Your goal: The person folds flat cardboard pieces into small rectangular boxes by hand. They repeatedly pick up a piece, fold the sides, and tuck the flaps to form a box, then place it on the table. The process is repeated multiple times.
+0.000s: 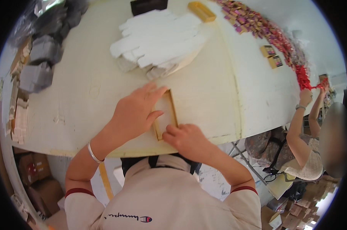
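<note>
A stack of white foam pieces point(158, 36) lies beyond the shallow gold tray point(166, 115) on the surface point(85, 92); grey packets point(43, 57) sit far left. The tray's long axis runs away from the person, near the front edge. The left hand point(137, 111) lies flat and open on it; the right hand point(185, 140) curls at its near end, grip unclear.

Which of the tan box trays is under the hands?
The open tan tray at the near table edge, left hand and right hand on it; the other lies far off, untouched.
</note>
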`<state>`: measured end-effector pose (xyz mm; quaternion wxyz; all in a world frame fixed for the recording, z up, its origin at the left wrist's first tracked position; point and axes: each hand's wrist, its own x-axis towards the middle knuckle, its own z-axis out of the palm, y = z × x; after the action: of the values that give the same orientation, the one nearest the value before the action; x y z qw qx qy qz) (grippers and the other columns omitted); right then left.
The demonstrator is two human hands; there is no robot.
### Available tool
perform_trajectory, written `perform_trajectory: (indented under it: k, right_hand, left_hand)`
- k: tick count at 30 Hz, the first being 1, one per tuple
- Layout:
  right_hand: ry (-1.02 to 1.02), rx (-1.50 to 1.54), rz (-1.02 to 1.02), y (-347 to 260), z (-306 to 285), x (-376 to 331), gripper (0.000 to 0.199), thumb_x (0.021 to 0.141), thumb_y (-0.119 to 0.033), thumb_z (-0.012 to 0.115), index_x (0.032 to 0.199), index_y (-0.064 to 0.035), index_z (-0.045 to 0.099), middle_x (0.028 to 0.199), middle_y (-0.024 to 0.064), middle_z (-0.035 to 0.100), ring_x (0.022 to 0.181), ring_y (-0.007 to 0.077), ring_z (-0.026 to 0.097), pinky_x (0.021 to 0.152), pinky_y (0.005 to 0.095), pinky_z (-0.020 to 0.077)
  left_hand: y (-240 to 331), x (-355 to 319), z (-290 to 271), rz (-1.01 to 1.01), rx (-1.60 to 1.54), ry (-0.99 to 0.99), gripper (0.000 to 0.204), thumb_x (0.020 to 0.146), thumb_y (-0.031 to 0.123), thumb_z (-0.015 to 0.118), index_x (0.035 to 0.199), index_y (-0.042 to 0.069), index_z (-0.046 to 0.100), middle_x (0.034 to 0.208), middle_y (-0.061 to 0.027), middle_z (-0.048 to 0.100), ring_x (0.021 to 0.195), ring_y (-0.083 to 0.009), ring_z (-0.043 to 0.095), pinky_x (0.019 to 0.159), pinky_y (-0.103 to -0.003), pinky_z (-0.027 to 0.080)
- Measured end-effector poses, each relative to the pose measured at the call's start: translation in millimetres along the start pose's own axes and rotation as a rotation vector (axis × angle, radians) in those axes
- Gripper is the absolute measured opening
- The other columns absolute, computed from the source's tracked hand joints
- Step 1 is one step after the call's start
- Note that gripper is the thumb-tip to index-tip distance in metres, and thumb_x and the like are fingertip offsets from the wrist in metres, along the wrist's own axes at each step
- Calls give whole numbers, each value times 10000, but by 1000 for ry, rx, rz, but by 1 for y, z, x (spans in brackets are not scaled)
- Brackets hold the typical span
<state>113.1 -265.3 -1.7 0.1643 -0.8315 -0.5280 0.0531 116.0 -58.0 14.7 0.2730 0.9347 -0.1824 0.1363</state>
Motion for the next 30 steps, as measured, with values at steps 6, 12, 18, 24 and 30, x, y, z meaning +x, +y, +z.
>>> perform_trajectory:
  k: [6,12,18,24,30]
  right_hand:
    - [-26,126,53,-1,-15,-40,96,759,-89,587,852,-94,567,850,66,528,705,233,596,602,380,487]
    - [247,-240,380,142,-91,-26,40,825,-92,617,856,-95,642,876,81,612,764,285,622,625,394,498]
    - [475,-191,534,245,-114,69,352,855,-183,659,1180,-65,593,1282,148,548,1013,334,612,852,404,500]
    - [422,-81,95,164,-69,76,558,781,-141,751,1289,-74,530,1389,160,474,1260,345,463,1048,412,396]
    - [437,-166,-32,141,-38,78,544,777,-144,734,1276,-79,530,1359,117,492,1237,311,466,1070,462,347]
  left_hand:
    - [-7,15,0,-198,-208,-145,184,838,118,681,1013,64,677,921,-74,656,635,-225,587,583,-314,487]
    - [-25,48,-18,29,-45,203,236,835,148,699,1052,60,663,962,-68,665,757,-207,599,681,-321,487]
    - [-49,73,7,72,354,236,394,822,198,709,1165,39,600,1120,-101,633,976,-284,612,929,-422,455]
    - [-47,68,-13,2,155,-167,411,791,103,694,1185,39,596,1147,-118,636,1066,-280,611,904,-365,509]
    - [-71,55,-21,322,231,69,286,757,-20,661,1041,16,667,1049,-125,680,996,-281,657,841,-344,542]
